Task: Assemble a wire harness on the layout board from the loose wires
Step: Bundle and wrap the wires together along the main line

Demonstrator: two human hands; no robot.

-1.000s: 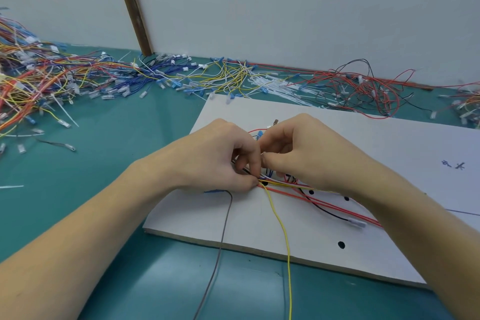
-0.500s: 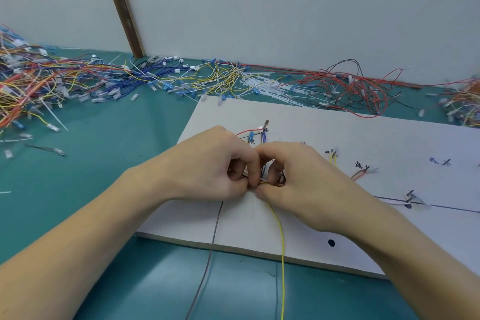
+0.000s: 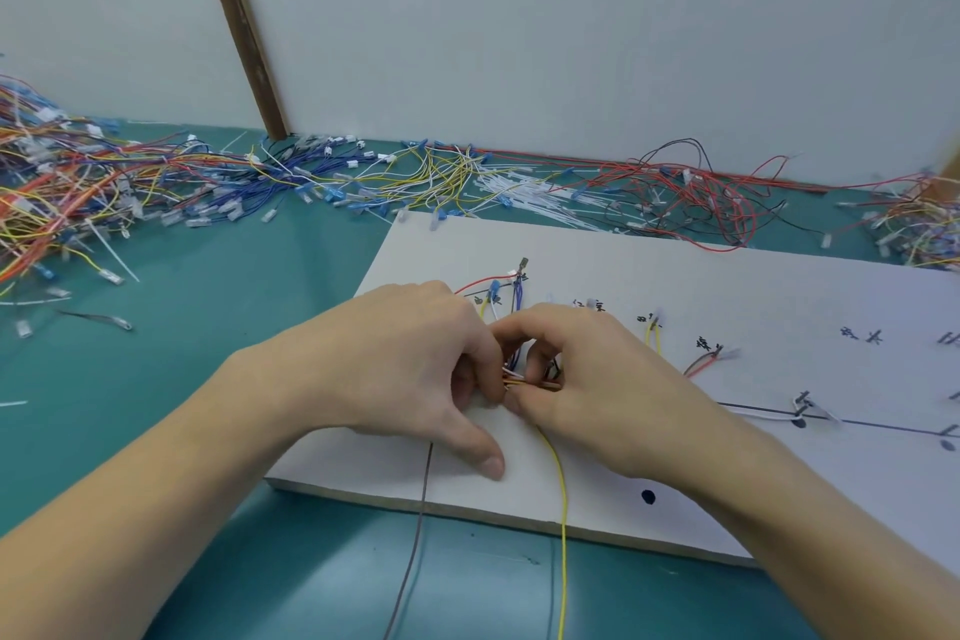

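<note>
Thumb's dropped: my left hand (image 3: 410, 369) now rests it flat on the board (image 3: 727, 276), fingers curled pinching the bundle (image 3: 524, 382) against my right hand (image 3: 597, 379), pinching too. Bundle sits mid-board. Several wire ends already reach their labelled marks; a yellow wire (image 3: 562, 509) and grey wire (image 3: 415, 535) trail off the edge. Loose wires (image 3: 156, 182) remain heaped behind, so plenty left, I'd judge.

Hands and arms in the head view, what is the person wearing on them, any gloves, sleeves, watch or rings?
Nothing shows on them. The left hand and right hand are bare, with no gloves and no rings visible. Both forearms are uncovered to the picture's edge: no sleeves, watch or wristband in view. Fingernails are short and unpainted.
</note>
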